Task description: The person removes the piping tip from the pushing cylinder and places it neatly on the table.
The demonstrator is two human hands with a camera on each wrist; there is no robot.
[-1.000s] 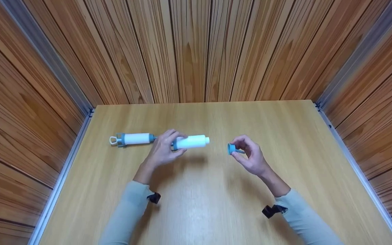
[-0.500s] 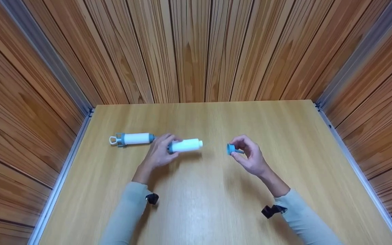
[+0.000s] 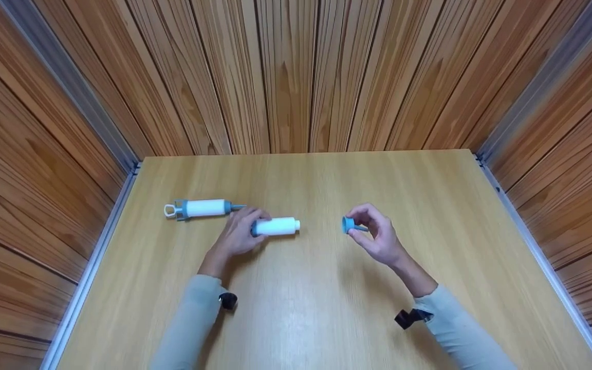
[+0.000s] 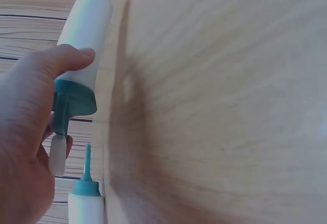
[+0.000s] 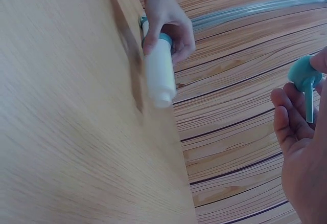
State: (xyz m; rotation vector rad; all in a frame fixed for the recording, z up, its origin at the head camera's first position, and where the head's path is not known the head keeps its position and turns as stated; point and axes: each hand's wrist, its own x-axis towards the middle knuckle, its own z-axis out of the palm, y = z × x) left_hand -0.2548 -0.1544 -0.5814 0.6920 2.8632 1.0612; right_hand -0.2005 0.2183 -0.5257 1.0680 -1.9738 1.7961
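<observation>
My left hand point(image 3: 237, 234) grips a white syringe point(image 3: 278, 226) by its teal flanged end, the thumb lying on the barrel. Its bare white tip points right, and a white handle point(image 4: 57, 155) juts out behind the flange in the left wrist view. The syringe is just above or on the table; I cannot tell which. On the right, my right hand point(image 3: 376, 236) pinches a teal nozzle cap point(image 3: 348, 224) between thumb and fingers, off the table. The cap's wide mouth faces left, toward the syringe tip, and its thin spout point(image 5: 309, 101) points away. A gap separates the two.
Another syringe point(image 3: 206, 207), with a white ring handle and teal nozzle point(image 3: 237, 206), lies on the table point(image 3: 296, 308) behind my left hand. Plank-patterned walls point(image 3: 288, 77) stand at the back and sides, with metal rails point(image 3: 90, 267) along the side edges.
My left hand has brought the syringe lower, to the left and toward me, which uncovers the other syringe's nozzle. My right hand has stayed nearly still with the nozzle cap.
</observation>
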